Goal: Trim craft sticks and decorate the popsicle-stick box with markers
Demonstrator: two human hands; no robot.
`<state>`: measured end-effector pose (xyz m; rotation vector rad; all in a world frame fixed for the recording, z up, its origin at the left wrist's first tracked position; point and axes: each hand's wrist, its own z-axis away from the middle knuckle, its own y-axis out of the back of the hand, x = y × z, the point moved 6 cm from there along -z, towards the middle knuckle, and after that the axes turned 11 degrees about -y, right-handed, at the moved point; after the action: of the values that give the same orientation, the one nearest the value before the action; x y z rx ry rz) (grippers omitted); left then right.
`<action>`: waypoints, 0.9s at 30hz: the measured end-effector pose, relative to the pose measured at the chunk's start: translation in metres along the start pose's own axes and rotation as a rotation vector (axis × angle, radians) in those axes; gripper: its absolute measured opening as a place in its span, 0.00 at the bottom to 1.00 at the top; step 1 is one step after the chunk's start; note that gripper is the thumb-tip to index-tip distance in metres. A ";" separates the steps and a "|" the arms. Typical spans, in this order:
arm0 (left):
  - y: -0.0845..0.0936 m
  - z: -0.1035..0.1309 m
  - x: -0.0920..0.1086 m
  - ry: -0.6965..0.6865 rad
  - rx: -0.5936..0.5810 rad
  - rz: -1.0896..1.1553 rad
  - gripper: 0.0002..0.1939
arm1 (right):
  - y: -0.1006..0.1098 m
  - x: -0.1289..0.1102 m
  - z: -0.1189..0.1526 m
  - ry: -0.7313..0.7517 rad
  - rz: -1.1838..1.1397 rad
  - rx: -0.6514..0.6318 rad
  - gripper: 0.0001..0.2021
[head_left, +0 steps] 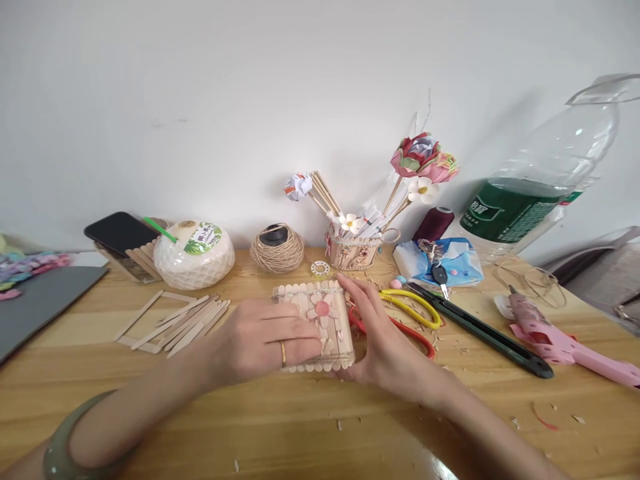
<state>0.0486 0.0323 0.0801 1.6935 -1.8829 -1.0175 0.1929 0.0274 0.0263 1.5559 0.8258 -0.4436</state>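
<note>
A small box of craft sticks [343, 341] with scalloped edges stands between my hands on the wooden table. Twine runs along its upper and lower edges, and a wooden flower with a pink centre [323, 308] decorates its face. My left hand [273, 337], with a gold ring, lies across the left part of this face, its fingers bent together over the petals; its thumb is hidden. Around the right side curls my right hand [377, 340], fingers at the far top corner and thumb low near the bottom edge.
Scissors with yellow and red handles [413, 307], a dark green utility knife [490, 330] and a pink glue gun [555, 340] lie right. Loose craft sticks [193, 323] lie left. Behind stand a white coconut [194, 260], twine ball [277, 250], flower holder [353, 252] and large bottle [540, 180].
</note>
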 end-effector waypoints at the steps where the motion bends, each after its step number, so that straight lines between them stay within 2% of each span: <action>1: 0.000 -0.001 -0.001 -0.002 0.002 0.009 0.09 | 0.000 0.000 0.000 -0.001 -0.001 -0.002 0.53; 8: -0.002 -0.004 -0.005 -0.017 0.021 0.065 0.08 | -0.002 -0.001 0.001 -0.039 -0.001 -0.040 0.55; 15: -0.003 -0.001 -0.008 0.007 0.041 0.078 0.08 | -0.001 0.000 0.000 -0.019 0.009 -0.018 0.56; 22: -0.002 0.001 -0.010 0.123 0.113 -0.008 0.06 | -0.002 0.000 -0.001 -0.025 0.005 -0.022 0.54; 27: -0.002 0.002 -0.010 0.170 0.085 0.019 0.03 | -0.001 -0.001 -0.001 -0.016 0.007 -0.018 0.54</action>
<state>0.0507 0.0426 0.0788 1.7470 -1.8515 -0.7702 0.1913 0.0279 0.0261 1.5367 0.8094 -0.4421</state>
